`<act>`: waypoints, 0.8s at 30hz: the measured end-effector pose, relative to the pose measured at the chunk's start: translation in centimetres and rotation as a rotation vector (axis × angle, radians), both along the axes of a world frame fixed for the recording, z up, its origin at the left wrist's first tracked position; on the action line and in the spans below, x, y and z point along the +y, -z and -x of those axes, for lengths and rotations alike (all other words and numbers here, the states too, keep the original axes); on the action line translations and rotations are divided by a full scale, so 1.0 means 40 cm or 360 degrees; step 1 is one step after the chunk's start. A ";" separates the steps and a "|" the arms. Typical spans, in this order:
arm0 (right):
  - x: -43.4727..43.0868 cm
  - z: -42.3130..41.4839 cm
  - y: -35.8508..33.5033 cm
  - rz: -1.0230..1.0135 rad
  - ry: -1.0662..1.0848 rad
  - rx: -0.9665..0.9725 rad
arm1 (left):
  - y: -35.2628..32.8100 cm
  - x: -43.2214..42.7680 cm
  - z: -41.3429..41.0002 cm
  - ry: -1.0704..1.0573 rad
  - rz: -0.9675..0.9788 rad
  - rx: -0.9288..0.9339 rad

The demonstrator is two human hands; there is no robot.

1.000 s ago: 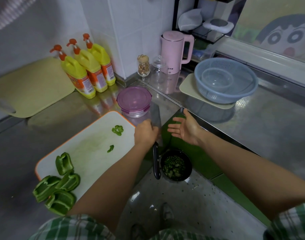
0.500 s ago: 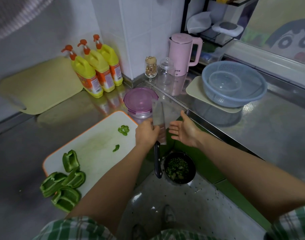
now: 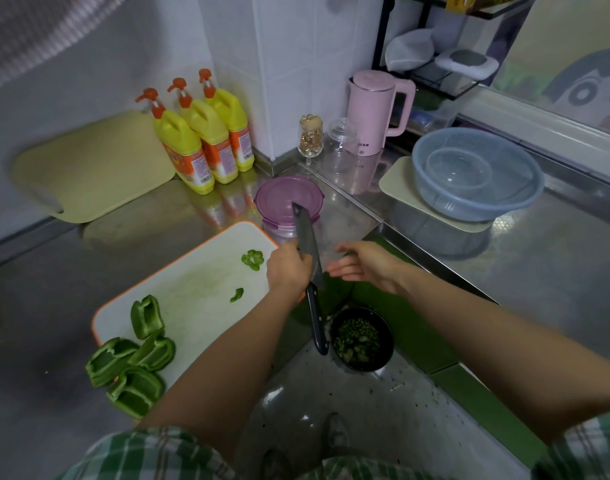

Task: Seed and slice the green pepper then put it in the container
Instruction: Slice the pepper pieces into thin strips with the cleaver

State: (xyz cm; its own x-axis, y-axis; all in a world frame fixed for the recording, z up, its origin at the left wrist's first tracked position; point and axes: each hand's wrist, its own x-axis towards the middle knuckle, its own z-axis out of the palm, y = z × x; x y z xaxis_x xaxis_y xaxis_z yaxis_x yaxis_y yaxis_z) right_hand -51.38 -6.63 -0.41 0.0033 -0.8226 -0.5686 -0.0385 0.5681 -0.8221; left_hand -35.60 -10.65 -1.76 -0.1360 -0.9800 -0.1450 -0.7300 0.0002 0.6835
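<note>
Several seeded green pepper pieces (image 3: pixel 130 355) lie at the near left end of the white cutting board (image 3: pixel 192 289), some hanging over its edge. Two small green scraps (image 3: pixel 252 259) sit near the board's far end. My left hand (image 3: pixel 286 270) grips a cleaver (image 3: pixel 307 240) at the blade's base, blade pointing up and away, dark handle hanging down. My right hand (image 3: pixel 362 265) is open just right of the blade, fingers pointing at it, apart from it. The purple-lidded container (image 3: pixel 282 199) stands shut behind the board.
A black bowl (image 3: pixel 388 336) with green scraps sits on the floor below the knife. At the back stand three yellow bottles (image 3: pixel 206 140), a pink kettle (image 3: pixel 376 112), glass jars and a blue colander (image 3: pixel 476 174) on the steel counter (image 3: pixel 538 271).
The cleaver blade has come up into view in my left hand and tilted left. My right hand has turned from palm-up to fingers pointing at the blade.
</note>
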 end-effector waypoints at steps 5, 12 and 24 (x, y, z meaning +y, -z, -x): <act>0.000 -0.081 -0.011 -0.0200 -0.0816 0.0386 | -0.011 0.003 -0.020 -0.0173 -0.0102 0.0054; -0.050 -0.228 0.039 0.0073 -0.1157 0.0802 | 0.002 0.011 -0.121 -0.0505 -0.0145 0.0144; -0.087 -0.489 0.077 0.0359 -0.1048 0.0770 | 0.053 0.111 -0.468 -0.1175 -0.0164 -0.0137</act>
State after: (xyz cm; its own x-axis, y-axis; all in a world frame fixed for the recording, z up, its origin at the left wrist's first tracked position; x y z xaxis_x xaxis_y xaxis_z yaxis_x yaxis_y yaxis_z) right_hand -31.83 -10.10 -3.48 0.3198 -0.8321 -0.4532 -0.6807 0.1309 -0.7208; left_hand -16.88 -6.21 -3.88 0.5677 -0.7929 -0.2213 -0.5663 -0.5713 0.5941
